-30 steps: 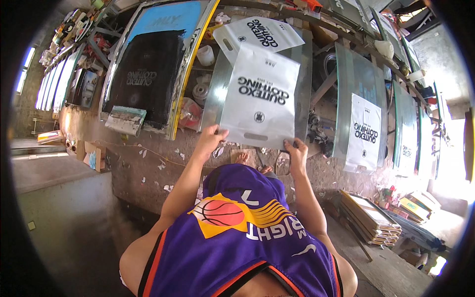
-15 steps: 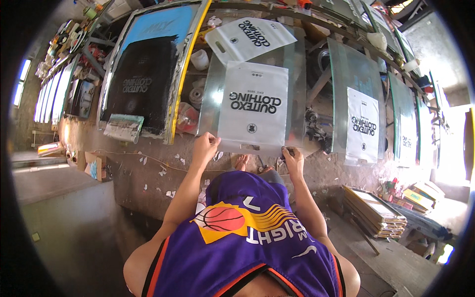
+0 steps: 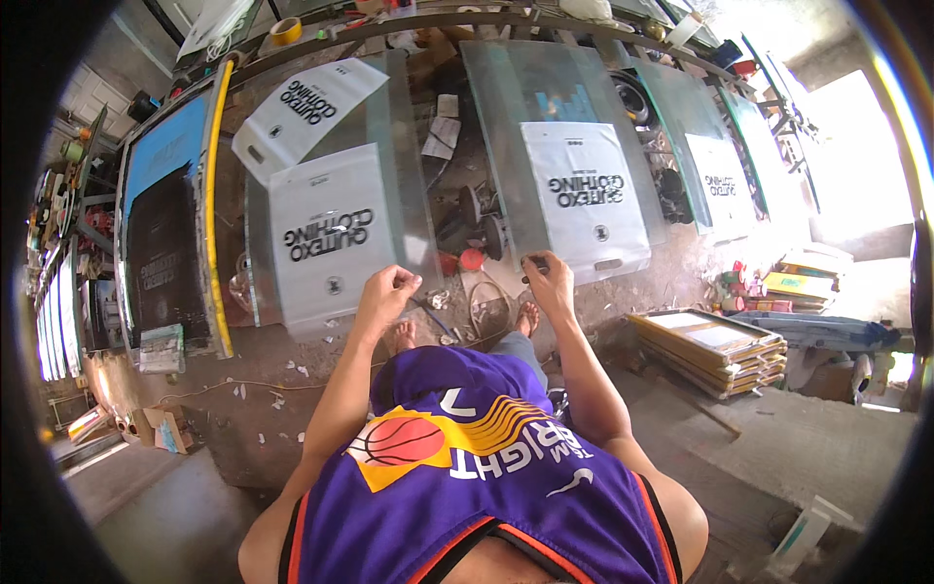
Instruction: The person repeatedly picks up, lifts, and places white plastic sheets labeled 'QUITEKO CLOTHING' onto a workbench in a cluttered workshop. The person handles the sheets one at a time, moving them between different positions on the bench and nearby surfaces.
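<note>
My left hand is closed in a pinch near the lower right corner of the left glass panel. Two white printed plastic bags lie there: one flat, one tilted above it. Beside the lower left corner of another white printed bag on the middle glass panel, my right hand is pinched, with dark fingertips. Whether either pinch holds anything is too small to tell. Farther right, a similar bag rests on a third panel.
A screen frame with blue and black surfaces and a yellow edge stands at left. Stacked wooden frames are on the lower right, near coloured boxes. My bare feet show on the littered floor, where a cord runs.
My hands have let go of the white bag, which stays on the left panel. The view has shifted rightward, bringing the middle panel in front of my right hand.
</note>
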Demonstrator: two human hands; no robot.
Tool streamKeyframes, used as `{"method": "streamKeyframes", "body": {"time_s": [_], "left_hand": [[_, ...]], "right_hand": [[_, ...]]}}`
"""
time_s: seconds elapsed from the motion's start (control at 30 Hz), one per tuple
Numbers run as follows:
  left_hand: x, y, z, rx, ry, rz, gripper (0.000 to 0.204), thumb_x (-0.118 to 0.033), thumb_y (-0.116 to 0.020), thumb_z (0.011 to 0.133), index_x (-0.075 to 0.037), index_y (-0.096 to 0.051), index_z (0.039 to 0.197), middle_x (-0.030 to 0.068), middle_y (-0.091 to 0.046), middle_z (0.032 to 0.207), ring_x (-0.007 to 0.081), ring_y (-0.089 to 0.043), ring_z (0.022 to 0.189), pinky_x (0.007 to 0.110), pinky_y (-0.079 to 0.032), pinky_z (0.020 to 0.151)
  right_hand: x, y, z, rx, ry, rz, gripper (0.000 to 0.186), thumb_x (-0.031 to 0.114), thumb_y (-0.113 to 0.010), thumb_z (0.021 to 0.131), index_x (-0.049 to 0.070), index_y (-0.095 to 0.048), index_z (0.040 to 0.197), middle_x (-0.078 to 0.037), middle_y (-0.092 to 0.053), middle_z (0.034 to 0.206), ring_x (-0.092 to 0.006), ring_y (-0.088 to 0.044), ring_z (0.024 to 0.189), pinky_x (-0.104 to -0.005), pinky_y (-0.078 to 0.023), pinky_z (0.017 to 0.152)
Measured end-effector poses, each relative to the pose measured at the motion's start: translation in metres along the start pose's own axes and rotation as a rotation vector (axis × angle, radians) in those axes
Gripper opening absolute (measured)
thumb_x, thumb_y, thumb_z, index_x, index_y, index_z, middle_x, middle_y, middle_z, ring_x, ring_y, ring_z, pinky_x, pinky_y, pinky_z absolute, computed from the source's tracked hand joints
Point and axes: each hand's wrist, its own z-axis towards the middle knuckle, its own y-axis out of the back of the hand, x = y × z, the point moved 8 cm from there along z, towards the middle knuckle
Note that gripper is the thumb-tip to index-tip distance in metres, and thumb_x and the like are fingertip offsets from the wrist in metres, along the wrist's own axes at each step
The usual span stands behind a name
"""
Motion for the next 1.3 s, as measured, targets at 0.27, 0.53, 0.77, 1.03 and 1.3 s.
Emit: {"method": "streamKeyframes", "body": {"time_s": [0.27,0.53,0.77,1.03,1.3], "left_hand": [[-0.041,-0.217,0.016,0.263,0.116,-0.139,0.026,-0.025,-0.064,0.094,0.001,-0.066,0.098,0.0065,-0.068,0.086,0.0116,-0.061,0.076,0.028,-0.049,0.070],[-0.061,-0.305,0.007,0.051,0.382,-0.541,0.029,-0.031,-0.059,0.097,-0.003,-0.064,0.106,0.0034,-0.066,0.089,0.0110,-0.062,0.078,0.026,-0.048,0.069],[-0.075,-0.296,0.029,-0.095,0.360,-0.619,0.023,-0.024,-0.059,0.096,-0.002,-0.065,0.101,0.0004,-0.060,0.077,0.0107,-0.056,0.062,0.026,-0.047,0.059],[-0.202,-0.240,0.096,-0.177,0.109,-0.638,0.020,-0.019,-0.060,0.093,-0.005,-0.063,0.080,-0.0004,-0.056,0.068,0.0101,-0.052,0.059,0.028,-0.043,0.053],[-0.401,-0.130,0.059,-0.278,-0.708,-0.728,0.024,-0.025,-0.061,0.096,-0.004,-0.064,0.085,-0.0001,-0.058,0.073,0.0105,-0.051,0.070,0.026,-0.044,0.069]], "right_hand": [[-0.075,0.171,0.057,-0.215,0.028,-0.097,0.026,0.016,-0.069,0.083,-0.002,-0.066,0.101,-0.018,-0.069,0.090,-0.0286,-0.068,0.085,-0.0364,-0.052,0.079],[-0.206,0.222,0.110,0.165,-0.305,0.061,0.043,0.028,-0.066,0.089,-0.009,-0.062,0.111,-0.014,-0.066,0.097,-0.0244,-0.065,0.085,-0.0375,-0.053,0.074],[-0.160,0.206,0.133,0.352,-0.285,0.477,0.032,0.020,-0.065,0.091,-0.010,-0.065,0.102,-0.013,-0.067,0.090,-0.0183,-0.064,0.076,-0.0313,-0.054,0.066],[-0.042,0.202,0.213,0.209,-0.160,0.718,0.024,0.016,-0.065,0.090,-0.008,-0.066,0.090,-0.009,-0.064,0.079,-0.0141,-0.056,0.069,-0.0310,-0.045,0.065],[0.157,0.324,0.214,0.116,0.469,0.935,0.016,0.018,-0.064,0.094,0.003,-0.066,0.087,0.004,-0.055,0.069,-0.0022,-0.041,0.056,-0.0199,-0.029,0.049]]}}
